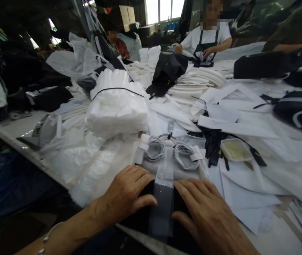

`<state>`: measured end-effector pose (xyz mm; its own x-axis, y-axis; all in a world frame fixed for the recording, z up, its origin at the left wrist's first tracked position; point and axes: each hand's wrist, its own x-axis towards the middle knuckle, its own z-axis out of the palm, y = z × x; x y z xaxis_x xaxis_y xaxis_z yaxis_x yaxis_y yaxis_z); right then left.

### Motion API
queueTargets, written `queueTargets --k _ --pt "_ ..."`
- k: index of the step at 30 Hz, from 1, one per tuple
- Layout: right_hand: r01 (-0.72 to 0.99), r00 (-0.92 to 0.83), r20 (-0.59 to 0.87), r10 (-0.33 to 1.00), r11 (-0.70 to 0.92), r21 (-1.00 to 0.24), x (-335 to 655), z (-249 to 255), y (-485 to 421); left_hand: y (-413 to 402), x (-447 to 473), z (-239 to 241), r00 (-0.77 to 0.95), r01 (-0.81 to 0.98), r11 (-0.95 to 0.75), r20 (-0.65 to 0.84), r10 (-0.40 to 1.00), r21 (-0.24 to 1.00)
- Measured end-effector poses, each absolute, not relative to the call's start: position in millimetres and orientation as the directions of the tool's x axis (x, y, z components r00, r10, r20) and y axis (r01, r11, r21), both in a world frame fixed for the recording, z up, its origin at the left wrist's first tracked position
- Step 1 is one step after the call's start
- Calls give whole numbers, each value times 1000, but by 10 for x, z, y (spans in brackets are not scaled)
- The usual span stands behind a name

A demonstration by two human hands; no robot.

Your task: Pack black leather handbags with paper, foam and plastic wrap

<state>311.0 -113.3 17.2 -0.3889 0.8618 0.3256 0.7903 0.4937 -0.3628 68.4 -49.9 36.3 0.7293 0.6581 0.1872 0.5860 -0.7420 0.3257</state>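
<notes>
A black fabric piece (137, 217) lies in front of me at the near table edge, with a clear plastic strip (164, 198) down its middle. My left hand (132, 187) rests on the left part of the black fabric, fingers lightly bent and thumb apart. On the right part lies my right hand (201, 202), its fingers stretched out and thumb spread. Beyond my fingers are two coiled grey cords, a left coil (154, 148) and a right coil (185, 156), each with a white wrap. The undersides of both hands are hidden.
A banded stack of white sheets (117, 106) stands beyond my left hand. Farther off are a black cap (166, 71) and white curved pieces (198, 79). To the right sit a clear tray (235, 149) and black straps (213, 141). A co-worker (206, 39) handles something across the table.
</notes>
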Motion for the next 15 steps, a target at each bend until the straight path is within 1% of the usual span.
queueTargets --k 1,3,5,7,9,11,12,15 --pt "778 -414 292 862 501 -378 3094 164 -1127 -483 608 374 744 608 -729 95 662 315" --pt "775 -434 165 886 461 -432 3082 120 -1091 -429 513 397 752 643 -704 -75 655 303" --pt "796 -425 -5 905 372 -477 3087 76 -1019 -355 486 429 760 644 -691 -174 626 328" --pt "821 -410 -168 896 283 -495 3091 75 -923 -282 492 465 795 600 -701 -193 575 385" --pt "836 -406 -273 872 234 -496 3085 124 -830 -233 496 490 843 528 -735 -152 517 426" --pt "840 -425 -314 849 241 -486 3083 197 -765 -216 487 498 876 469 -773 -112 470 427" --pt "837 -446 -294 845 278 -471 3092 228 -746 -217 479 497 883 455 -789 -98 458 412" --pt "809 -524 -129 842 444 -386 3181 247 -738 -227 459 494 892 446 -834 -81 445 326"
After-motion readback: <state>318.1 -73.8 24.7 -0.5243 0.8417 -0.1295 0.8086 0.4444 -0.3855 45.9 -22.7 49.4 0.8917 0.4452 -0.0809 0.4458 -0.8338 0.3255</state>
